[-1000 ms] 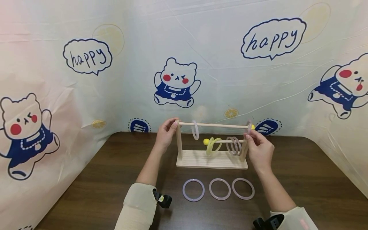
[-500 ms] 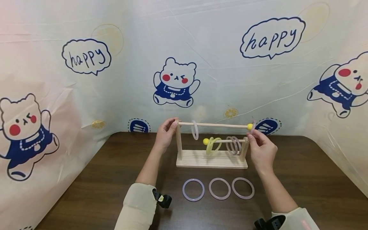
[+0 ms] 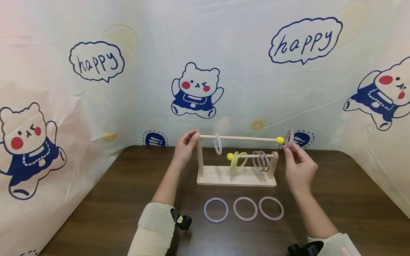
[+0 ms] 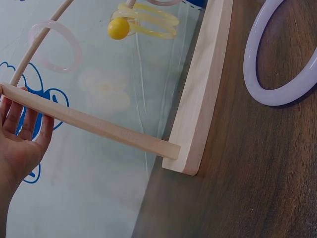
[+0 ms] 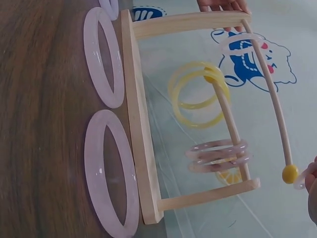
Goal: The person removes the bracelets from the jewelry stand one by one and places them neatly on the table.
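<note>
My left hand point(image 3: 184, 151) grips the top of the left post of a wooden rack point(image 3: 237, 181), its fingers behind the wood. My right hand point(image 3: 301, 172) pinches a pale pink-purple bangle point(image 3: 292, 134) just past the yellow ball point(image 3: 280, 140) at the free right end of the upper rod point(image 3: 246, 138). A whitish bangle point(image 3: 219, 145) hangs on that rod near the left post. On the lower rod hang yellow bangles point(image 3: 233, 161) by its ball end and several purplish bangles point(image 3: 262, 161) near the short right post. In the right wrist view, the pinched bangle is partly cut off.
On the dark wood table point(image 3: 128, 199) before the rack lie three bangles in a row: a bluish-purple bangle point(image 3: 205, 210), a pale pink bangle point(image 3: 235, 209) and another pale pink bangle point(image 3: 282, 209). A printed cloth point(image 3: 243, 89) hangs behind and at both sides.
My right hand has moved to the right, drawing the pinched bangle along the upper rod's end, over the yellow ball and off it. The left hand stays on the post.
</note>
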{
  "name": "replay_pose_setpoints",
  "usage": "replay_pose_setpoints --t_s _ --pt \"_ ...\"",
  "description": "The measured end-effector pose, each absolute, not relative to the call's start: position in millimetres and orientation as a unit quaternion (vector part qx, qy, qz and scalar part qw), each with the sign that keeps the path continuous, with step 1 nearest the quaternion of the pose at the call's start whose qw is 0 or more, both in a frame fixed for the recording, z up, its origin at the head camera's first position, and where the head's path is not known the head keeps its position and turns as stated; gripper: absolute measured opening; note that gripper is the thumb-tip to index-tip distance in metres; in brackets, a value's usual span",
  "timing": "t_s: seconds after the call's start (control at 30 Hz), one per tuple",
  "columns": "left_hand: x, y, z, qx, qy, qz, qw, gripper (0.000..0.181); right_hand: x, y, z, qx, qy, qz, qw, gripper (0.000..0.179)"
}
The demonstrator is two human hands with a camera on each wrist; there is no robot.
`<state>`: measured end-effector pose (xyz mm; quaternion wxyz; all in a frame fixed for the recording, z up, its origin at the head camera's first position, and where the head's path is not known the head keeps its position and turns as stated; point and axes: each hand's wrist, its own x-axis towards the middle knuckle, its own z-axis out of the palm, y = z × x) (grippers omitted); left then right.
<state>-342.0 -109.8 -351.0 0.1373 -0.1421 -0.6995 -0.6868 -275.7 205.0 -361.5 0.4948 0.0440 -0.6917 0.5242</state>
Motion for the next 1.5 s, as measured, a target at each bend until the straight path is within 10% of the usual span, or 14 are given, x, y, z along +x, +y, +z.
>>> replay_pose_setpoints --t_s 0.73,1.5 --pt "-341 -111 -350 -0.147 -0.704 -0.682 0.134 0.035 -259 225 -348 0.017 -0.684 0.555 0.472 0.019" --pt "-342 -110 -350 -0.148 -0.699 -0.685 0.14 0.032 -248 253 -339 -0.007 -0.472 0.816 0.334 0.017"
